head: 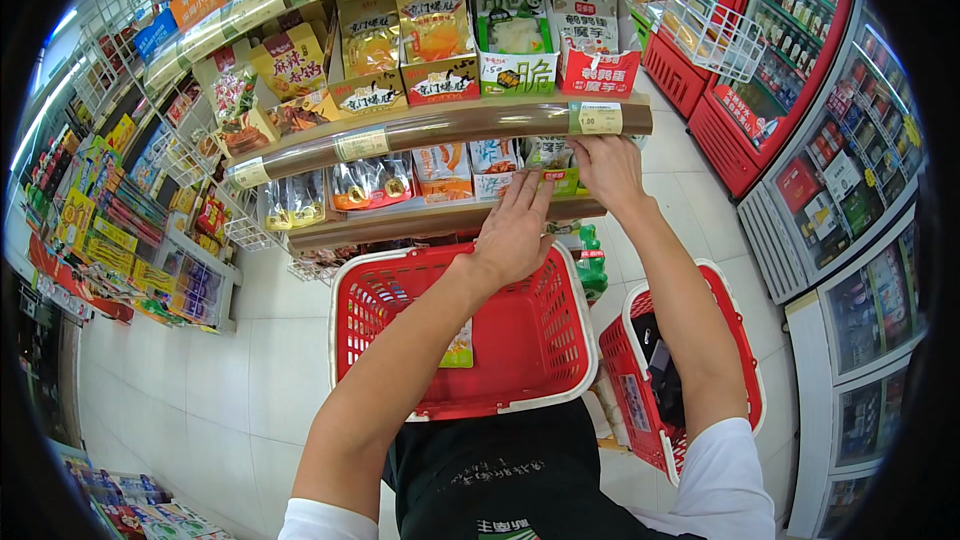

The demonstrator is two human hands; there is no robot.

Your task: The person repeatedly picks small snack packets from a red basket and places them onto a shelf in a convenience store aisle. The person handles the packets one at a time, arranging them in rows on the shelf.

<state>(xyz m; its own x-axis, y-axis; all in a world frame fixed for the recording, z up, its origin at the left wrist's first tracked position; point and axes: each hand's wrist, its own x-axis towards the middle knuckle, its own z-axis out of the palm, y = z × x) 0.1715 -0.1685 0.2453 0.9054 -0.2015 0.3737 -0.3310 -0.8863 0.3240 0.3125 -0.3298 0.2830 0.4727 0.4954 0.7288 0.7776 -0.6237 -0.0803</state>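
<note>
My left hand (517,229) is over the far rim of a red plastic shopping basket (517,330). Its fingers are stretched out against the front of a green display box (559,181) on the lower shelf, and nothing shows in its grasp. My right hand (611,174) reaches in at the right end of that shelf, beside snack pouches (550,153) in the box. Its fingertips are partly hidden below the upper shelf's rail (510,120), so I cannot see whether they pinch anything. Inside the basket lies a green and white packet (459,345), partly covered by my left forearm.
A second red basket (637,382) with dark items stands at the right. Boxed snack pouches (435,22) fill the upper shelf. Glass-door drink coolers (787,52) line the right side. A green bottle pack (592,259) sits below the shelf. White wire racks (176,146) flank the left.
</note>
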